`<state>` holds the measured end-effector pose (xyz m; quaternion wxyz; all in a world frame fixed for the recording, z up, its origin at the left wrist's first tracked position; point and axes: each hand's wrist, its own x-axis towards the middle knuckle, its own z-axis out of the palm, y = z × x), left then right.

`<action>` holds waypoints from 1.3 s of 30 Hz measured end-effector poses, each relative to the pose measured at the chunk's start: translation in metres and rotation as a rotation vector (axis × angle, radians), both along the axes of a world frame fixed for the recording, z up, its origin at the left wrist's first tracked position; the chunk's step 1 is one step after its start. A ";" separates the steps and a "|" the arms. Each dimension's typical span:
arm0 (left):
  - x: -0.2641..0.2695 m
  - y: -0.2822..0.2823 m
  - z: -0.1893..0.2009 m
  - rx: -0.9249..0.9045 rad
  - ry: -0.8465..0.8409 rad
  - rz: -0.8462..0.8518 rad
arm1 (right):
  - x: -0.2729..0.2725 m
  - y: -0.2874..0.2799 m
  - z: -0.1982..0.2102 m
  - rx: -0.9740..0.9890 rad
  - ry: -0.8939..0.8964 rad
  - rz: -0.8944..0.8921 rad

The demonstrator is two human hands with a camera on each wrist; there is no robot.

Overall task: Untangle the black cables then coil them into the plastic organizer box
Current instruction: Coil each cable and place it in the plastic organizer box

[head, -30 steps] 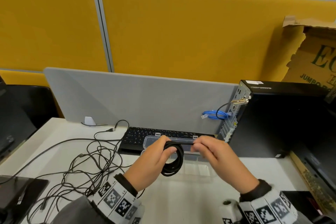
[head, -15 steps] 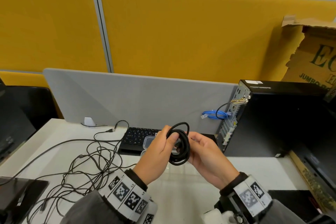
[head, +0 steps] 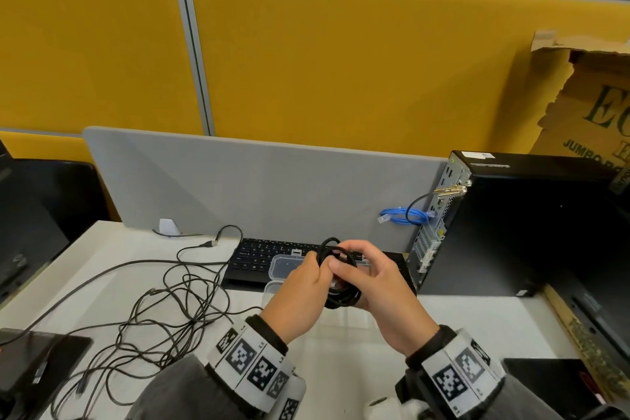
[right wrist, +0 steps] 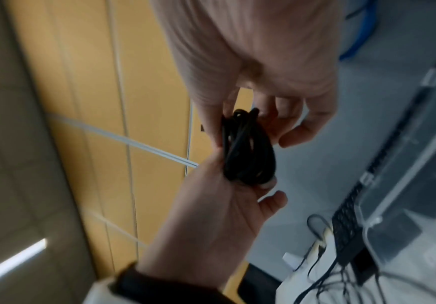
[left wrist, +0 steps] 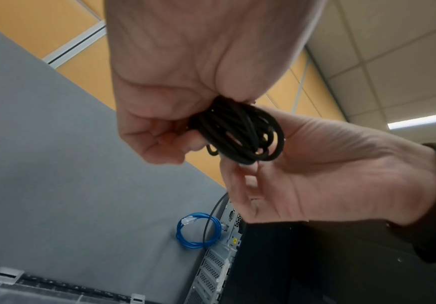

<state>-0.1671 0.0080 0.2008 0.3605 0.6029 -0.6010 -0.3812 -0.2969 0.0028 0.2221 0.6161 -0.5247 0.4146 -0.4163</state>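
Observation:
A black cable wound into a small coil (head: 342,297) (left wrist: 237,133) (right wrist: 248,152) is held in the air between both hands, above the clear plastic organizer box (head: 271,290) (right wrist: 406,185). My left hand (head: 303,286) (left wrist: 185,82) pinches the coil's left side with thumb and fingers. My right hand (head: 378,286) (right wrist: 263,61) grips the right side, thumb over the front and fingers behind. The box stands open on the white desk, its lid (head: 284,266) leaning back on the keyboard. A tangle of thin black cables (head: 163,310) lies on the desk to the left.
A black keyboard (head: 259,256) sits behind the box, against a grey divider (head: 238,187). A black PC tower (head: 511,225) stands to the right, with a blue coiled cable (head: 402,216) hanging at its back. Dark flat devices lie at the desk's near left (head: 34,361) and near right corners.
The hands lifted the coil from just over the box and turned it upright. My right hand closed in from the right and now grips the coil with its thumb across the front.

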 end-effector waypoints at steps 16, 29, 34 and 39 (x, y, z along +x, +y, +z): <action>0.010 -0.003 0.007 0.158 0.847 0.061 | -0.009 -0.013 0.011 -1.238 0.697 -0.273; 0.010 0.000 0.008 -0.248 0.393 0.168 | -0.010 0.005 0.004 -0.743 1.027 0.139; 0.019 -0.001 0.011 -0.286 0.337 0.152 | -0.009 0.013 0.022 -0.655 1.076 0.246; 0.031 0.002 0.012 -0.335 -0.048 -0.041 | -0.026 0.014 0.054 -0.833 1.179 0.252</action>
